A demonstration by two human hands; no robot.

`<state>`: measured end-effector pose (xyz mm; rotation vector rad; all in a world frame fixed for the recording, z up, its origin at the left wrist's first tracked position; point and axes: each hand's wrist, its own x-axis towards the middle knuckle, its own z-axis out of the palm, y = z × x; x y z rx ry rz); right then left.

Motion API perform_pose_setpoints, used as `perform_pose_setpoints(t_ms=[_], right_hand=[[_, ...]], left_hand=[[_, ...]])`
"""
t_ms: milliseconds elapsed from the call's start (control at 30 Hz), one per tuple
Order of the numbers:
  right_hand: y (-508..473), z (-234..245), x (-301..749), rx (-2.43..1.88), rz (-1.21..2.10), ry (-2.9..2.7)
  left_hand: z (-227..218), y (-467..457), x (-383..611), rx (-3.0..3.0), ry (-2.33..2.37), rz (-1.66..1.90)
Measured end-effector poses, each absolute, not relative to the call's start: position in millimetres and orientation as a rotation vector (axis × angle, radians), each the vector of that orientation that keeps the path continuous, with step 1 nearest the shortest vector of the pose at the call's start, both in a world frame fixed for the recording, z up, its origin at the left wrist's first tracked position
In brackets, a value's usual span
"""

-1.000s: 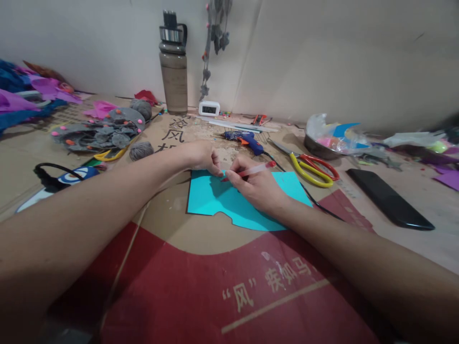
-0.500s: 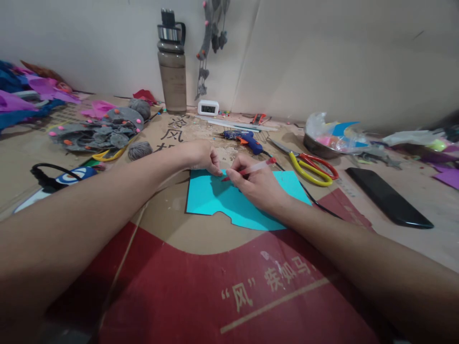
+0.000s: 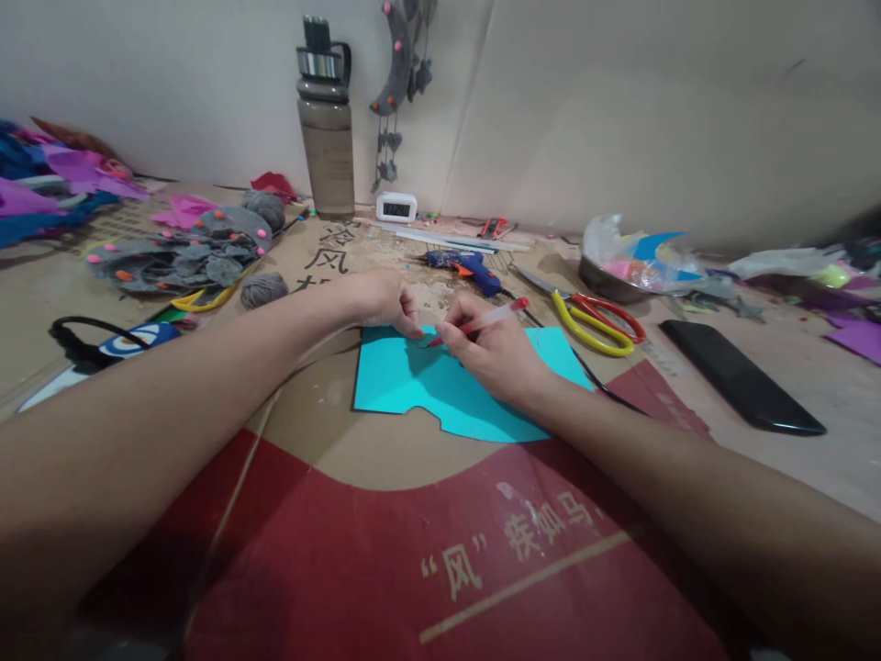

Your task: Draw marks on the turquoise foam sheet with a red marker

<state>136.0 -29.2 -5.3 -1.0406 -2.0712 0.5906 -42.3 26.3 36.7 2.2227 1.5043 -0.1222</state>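
A turquoise sheet (image 3: 395, 376) of paper or foam lies flat on the cardboard, with a notch cut in its near edge. My right hand (image 3: 492, 353) grips a red pen (image 3: 494, 316) with a clear barrel, its tip on the sheet near the far edge. A short, faint curved line shows by the tip. At the sheet's far left edge, my left hand (image 3: 389, 303) is closed, with thumb and fingertips pressed together on it; exactly how they pinch it is partly hidden.
Scissors (image 3: 597, 321), a blue glue gun (image 3: 462, 266) and a black phone (image 3: 740, 375) lie to the right and behind. Further back stand a water bottle (image 3: 326, 138) and a white clock (image 3: 396, 207). Grey felt pieces (image 3: 185, 250) and yarn (image 3: 263, 291) are left.
The pen tip has shifted very slightly, and a short curved mark now shows beside it. Both hands keep nearly the same place; the whole view has moved a little.
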Motion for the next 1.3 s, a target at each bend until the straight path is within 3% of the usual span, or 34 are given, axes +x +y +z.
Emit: perform_pose_setpoints(t_ms=[1300], right_hand=[[-28.7, -2.2, 139.4, -1.107, 0.563, -2.048]], left_hand=[[39.6, 24.9, -42.0, 2.186, 1.532, -0.126]])
